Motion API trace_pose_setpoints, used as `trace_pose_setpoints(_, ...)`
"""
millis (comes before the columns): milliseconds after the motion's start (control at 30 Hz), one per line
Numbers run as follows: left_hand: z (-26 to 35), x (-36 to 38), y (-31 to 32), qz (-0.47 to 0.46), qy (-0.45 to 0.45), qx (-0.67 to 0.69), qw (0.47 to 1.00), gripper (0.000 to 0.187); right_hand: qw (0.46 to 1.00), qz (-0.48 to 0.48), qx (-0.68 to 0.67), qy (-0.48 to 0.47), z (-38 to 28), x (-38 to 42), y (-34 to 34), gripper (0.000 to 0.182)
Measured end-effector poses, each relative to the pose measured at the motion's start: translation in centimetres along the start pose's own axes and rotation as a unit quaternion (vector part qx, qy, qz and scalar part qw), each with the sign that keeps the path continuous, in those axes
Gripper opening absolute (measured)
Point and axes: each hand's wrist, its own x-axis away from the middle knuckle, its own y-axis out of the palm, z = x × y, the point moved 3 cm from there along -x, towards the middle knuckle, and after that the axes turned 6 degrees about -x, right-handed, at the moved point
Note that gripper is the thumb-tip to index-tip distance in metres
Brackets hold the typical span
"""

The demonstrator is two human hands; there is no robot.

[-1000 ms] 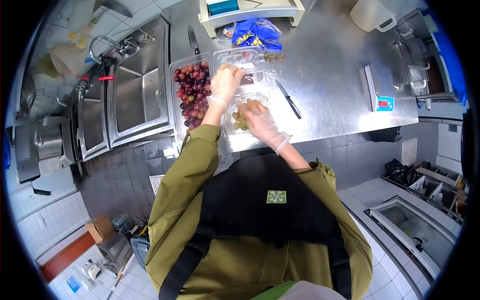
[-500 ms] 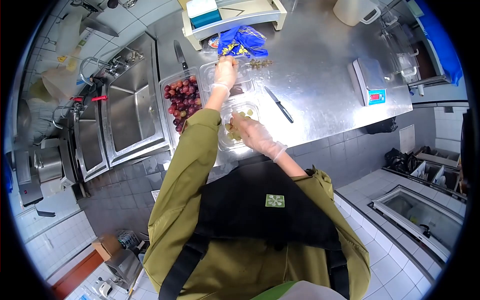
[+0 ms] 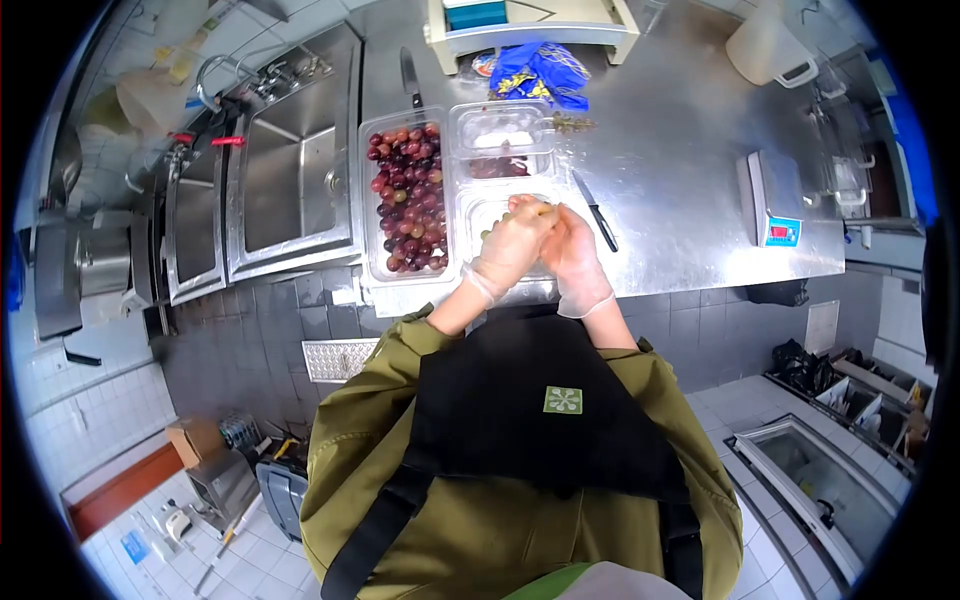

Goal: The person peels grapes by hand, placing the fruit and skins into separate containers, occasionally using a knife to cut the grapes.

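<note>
My left hand (image 3: 508,254) and my right hand (image 3: 580,268), both in clear plastic gloves, meet at the fingertips above the front clear container (image 3: 470,212). Pinched between them is a small yellow-green piece that looks like a grape (image 3: 546,210), mostly covered by the fingers. Some pale green grapes (image 3: 487,234) show at the left of that container; my hands hide the rest. Behind it stands another clear container (image 3: 500,125) with dark red skins (image 3: 510,166) in it. To the left, a long clear tub (image 3: 364,200) holds many red grapes (image 3: 408,190).
A small black-handled knife (image 3: 603,222) lies right of the containers, a larger knife (image 3: 409,75) behind the tub. Grape stems (image 3: 573,123) and a blue bag (image 3: 540,75) lie at the back. A scale (image 3: 772,205) stands right, a sink (image 3: 290,185) left.
My left hand has come back from the rear container to meet my right hand over the front one. The view has shifted, so the whole tub of red grapes shows.
</note>
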Motion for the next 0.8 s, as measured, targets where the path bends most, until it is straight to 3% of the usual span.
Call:
trace_pose_setpoints(67, -0.9, 0.6, -0.1, 0.017, -0.04, 0.098, 0.994, 0.027, 0.999, 0.027, 0.027, 0.02, 0.6, -0.1, 0.0, 0.05)
trace_pose_setpoints(233, -0.4, 2.1, 0.4, 0.051, -0.071, 0.056, 0.995, 0.026, 0.997, 0.061, 0.047, 0.021, 1.4, -0.1, 1.0, 0.05)
trace_pose_setpoints(367, 0.2, 2.1, -0.9, 0.016, -0.135, 0.085, 0.987, 0.025, 0.998, 0.018, 0.045, 0.052, 1.9, -0.3, 0.1, 0.053)
trace_pose_setpoints(467, -0.8, 2.5, -0.2, 0.031, -0.094, 0.089, 0.991, 0.025, 0.996, -0.007, 0.044, 0.077, 2.3, -0.5, -0.8, 0.056)
trace_pose_setpoints(567, -0.8, 2.5, -0.4, -0.003, -0.118, 0.079, 0.99, 0.022, 0.995, -0.015, 0.039, 0.091, 2.4, -0.1, -0.5, 0.055)
trace_pose_setpoints(633, -0.7, 2.3, -1.1, 0.037, -0.133, 0.074, 0.988, 0.016, 0.995, -0.016, 0.044, 0.094, 2.3, 0.1, 0.2, 0.052)
trace_pose_setpoints(800, -2.1, 1.2, -1.3, 0.074, -0.136, 0.053, 0.986, 0.01, 0.987, 0.097, 0.126, 0.003, 2.5, -0.6, -1.5, 0.04)
